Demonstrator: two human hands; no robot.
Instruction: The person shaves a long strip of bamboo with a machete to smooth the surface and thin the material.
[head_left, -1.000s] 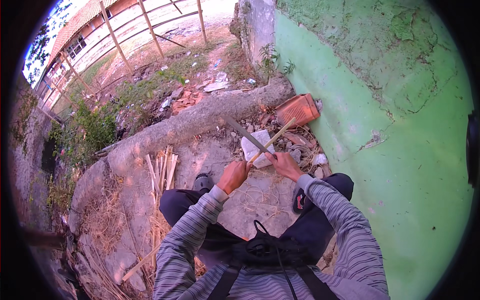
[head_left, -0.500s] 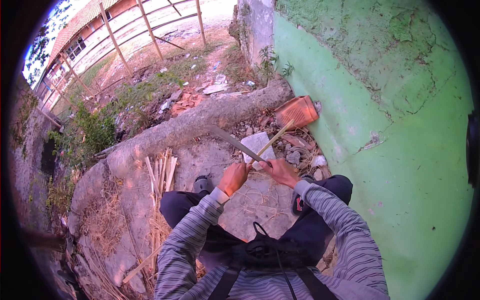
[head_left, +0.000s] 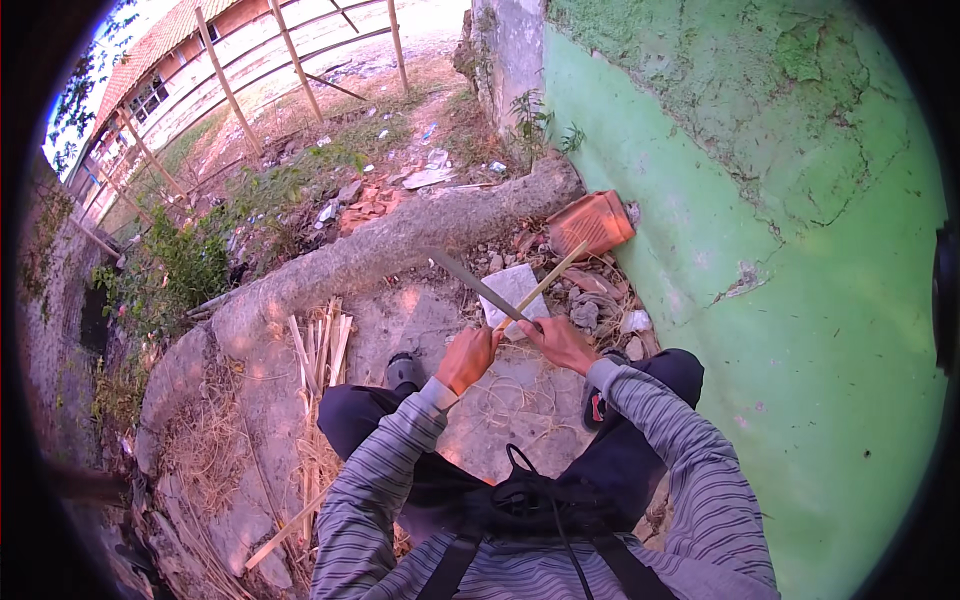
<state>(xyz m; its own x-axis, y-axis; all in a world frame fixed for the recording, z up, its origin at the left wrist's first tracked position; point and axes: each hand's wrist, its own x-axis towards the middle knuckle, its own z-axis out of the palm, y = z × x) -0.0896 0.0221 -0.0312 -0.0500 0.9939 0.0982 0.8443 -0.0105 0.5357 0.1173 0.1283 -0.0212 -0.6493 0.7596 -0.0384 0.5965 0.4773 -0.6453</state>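
Note:
My left hand (head_left: 468, 360) is closed round the lower end of a thin bamboo strip (head_left: 558, 268), which slants up to the right. In my right hand (head_left: 562, 343) is a long dark-bladed knife (head_left: 462, 276), pointing up to the left. Blade and strip cross just in front of my fingers, over a pale stone block (head_left: 516, 290) on the ground. The knife's handle is mostly hidden by my grip.
Split bamboo pieces (head_left: 325, 345) lie to my left, with fine shavings (head_left: 215, 435) beside them. A low curved concrete ridge (head_left: 330, 265) runs ahead. At right stand a green wall (head_left: 780, 380), an orange roof tile (head_left: 590, 222) and rubble (head_left: 588, 300).
The knife blade has shifted slightly to the right along the strip, and its tip has moved right. Both hands keep their grips and stay nearly in place.

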